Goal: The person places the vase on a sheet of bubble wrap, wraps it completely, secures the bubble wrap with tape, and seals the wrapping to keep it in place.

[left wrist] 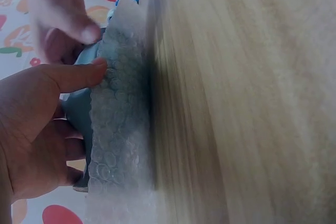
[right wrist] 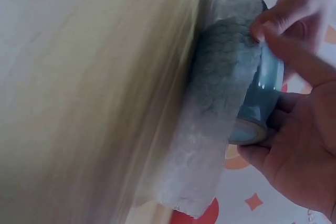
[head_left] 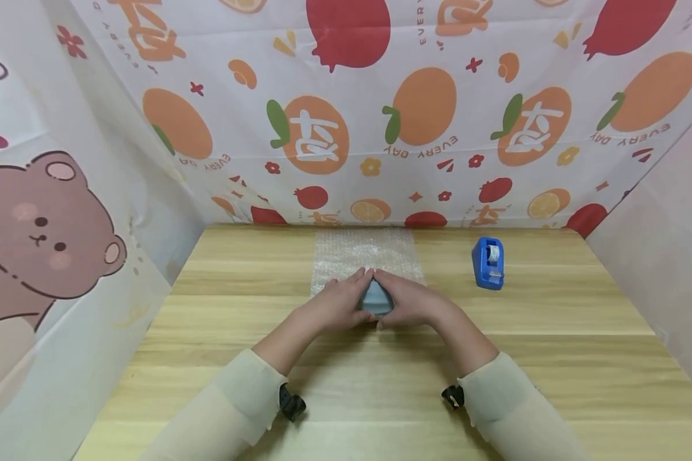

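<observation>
A blue-grey glazed ceramic cup lies on its side at the near part of a sheet of bubble wrap. From the left my left hand grips it, the thumb pressing the raised near flap of wrap against it and the fingers round its far side. My right hand holds it the same way from the right, and the fingertips of both hands meet. In the right wrist view, the cup's round end shows beside the fingers. The flap covers its near side in the left wrist view.
On the wooden table, a blue tape dispenser with a roll of clear tape stands to the right of the wrap. Fruit-printed cloth hangs along the table's back edge, and a bear-printed cloth at the left.
</observation>
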Available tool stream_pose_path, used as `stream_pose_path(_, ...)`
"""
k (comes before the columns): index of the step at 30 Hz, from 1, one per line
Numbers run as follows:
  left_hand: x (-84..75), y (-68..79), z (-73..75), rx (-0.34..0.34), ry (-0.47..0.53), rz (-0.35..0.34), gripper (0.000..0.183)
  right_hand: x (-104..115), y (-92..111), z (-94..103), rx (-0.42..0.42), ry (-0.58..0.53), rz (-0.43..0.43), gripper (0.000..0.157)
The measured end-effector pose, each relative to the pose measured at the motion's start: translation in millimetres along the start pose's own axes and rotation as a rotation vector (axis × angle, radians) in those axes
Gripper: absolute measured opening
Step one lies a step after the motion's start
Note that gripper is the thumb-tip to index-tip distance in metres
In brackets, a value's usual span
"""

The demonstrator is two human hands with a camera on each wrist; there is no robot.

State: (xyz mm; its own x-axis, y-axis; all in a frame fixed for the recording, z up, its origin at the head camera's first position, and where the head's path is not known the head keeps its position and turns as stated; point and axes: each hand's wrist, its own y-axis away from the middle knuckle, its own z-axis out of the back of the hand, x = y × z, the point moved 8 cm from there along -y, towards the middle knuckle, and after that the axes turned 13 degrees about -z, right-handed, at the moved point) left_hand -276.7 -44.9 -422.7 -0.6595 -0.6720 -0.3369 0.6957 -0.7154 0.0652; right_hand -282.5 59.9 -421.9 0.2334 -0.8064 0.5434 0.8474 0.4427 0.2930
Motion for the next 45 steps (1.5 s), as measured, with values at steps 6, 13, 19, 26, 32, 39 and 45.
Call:
stream_pose_path(6, -0.1, -3.1, 3.8, 0.001, -0.006, 0.001, 0.091, -3.2, -2.0, 2.6, -0.04, 0.049, -0.038, 0.094)
stream_pose_path(13, -4.2, -4.1, 0.4, 0.001, -0.018, -0.005, 0.109, -3.8, -0.6, 3.1, -0.05, 0.084, -0.046, 0.087)
stream_pose_path(19, -5.9, -3.8, 0.1, -0.01, -0.037, -0.028, 0.104, -5.4, -0.4, 2.7, -0.057, 0.106, -0.059, 0.086)
stream_pose_path(26, -6.9, -0.6, 0.3, -0.015, -0.057, -0.041, 0.093, -6.3, -1.9, 0.7, -0.06, 0.087, -0.046, 0.092)
stream_pose_path(32, -6.6, 2.2, 3.1, -0.054, -0.007, -0.056, 0.088, -5.9, -2.8, -0.6, -0.058, 0.067, -0.051, 0.092)
stream_pose_path(39, -6.2, 6.4, 6.1, -0.078, 0.073, -0.098, 0.062, -8.4, 0.1, 0.7, -0.03, 0.001, -0.065, 0.082)
stream_pose_path(45, -2.7, 9.5, 4.2, -0.032, 0.205, -0.071, 0.057, -12.3, 1.0, -0.9, 0.026, -0.083, -0.024, 0.07)
